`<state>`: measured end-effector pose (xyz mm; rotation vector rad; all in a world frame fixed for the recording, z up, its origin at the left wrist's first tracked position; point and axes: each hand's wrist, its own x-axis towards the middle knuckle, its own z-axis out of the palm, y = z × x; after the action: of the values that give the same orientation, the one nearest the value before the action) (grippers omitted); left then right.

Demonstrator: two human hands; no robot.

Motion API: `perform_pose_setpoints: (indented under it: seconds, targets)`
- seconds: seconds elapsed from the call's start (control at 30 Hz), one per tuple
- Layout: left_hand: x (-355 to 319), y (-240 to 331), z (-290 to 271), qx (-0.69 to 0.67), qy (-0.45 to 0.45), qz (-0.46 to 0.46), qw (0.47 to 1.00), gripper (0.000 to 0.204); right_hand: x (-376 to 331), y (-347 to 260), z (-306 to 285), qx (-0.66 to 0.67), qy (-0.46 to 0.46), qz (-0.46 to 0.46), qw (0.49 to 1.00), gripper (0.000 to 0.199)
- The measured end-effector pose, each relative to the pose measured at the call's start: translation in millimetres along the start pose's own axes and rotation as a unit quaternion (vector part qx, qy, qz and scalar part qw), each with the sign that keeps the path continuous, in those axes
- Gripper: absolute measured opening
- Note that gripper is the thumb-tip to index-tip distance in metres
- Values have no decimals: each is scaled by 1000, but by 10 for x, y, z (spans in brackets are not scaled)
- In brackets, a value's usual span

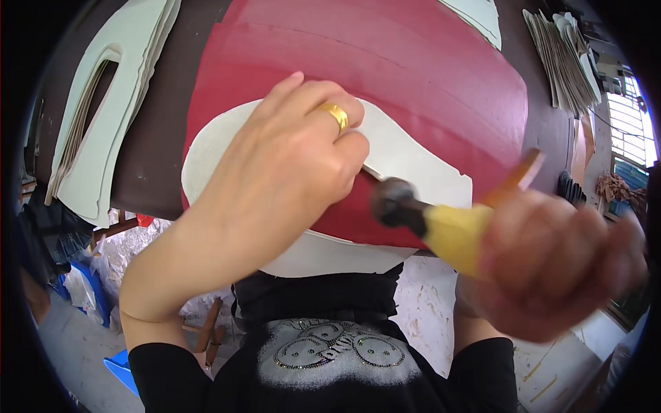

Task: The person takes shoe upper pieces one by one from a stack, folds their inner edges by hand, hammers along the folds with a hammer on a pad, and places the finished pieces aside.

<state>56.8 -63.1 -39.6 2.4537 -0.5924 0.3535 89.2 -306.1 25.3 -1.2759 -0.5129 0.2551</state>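
Note:
A white, U-shaped flat piece (406, 153), leather-like, lies on a red sheet (372, 55), its opening toward the right. My left hand (296, 144), a gold ring on one finger, rests on its upper arm. The fingers are curled and pressed together at the piece's inner edge; the fingertips are hidden beneath the hand. My right hand (558, 261), blurred by motion, is closed around a hammer (458, 237) with a yellow-wrapped handle. The hammer's round dark head hovers near the inner edge, just right of my left hand. A tan strip (523, 175) sticks up beside my right hand.
Stacked white cut pieces (138, 89) lie on the dark table (158, 158) at the left. Another pile of pieces (564, 62) lies at the far right, and more white pieces (478, 17) sit at the back. Below left stands a blue container (93, 292) near clear plastic wrapping.

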Motion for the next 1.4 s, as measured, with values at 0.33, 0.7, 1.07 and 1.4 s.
perform_pose_setpoints:
  seconds: [0.33, 0.7, 1.07, 1.4]
  targets:
    - [-151, -184, -74, 5, 18, -15, 1000, 16, 454, 399, 636, -157, 38, -9, 987, 35]
    - [-293, -74, 45, 4, 85, -97, 992, 11, 612, 423, 672, -162, 6, -45, 986, 34]
    - [-65, -342, -49, -121, -29, 12, 992, 11, 255, -9, 448, 19, -83, -122, 989, 20]
    - [-208, -91, -39, -32, 62, -64, 996, 10, 454, 262, 629, -72, -127, -71, 987, 26]
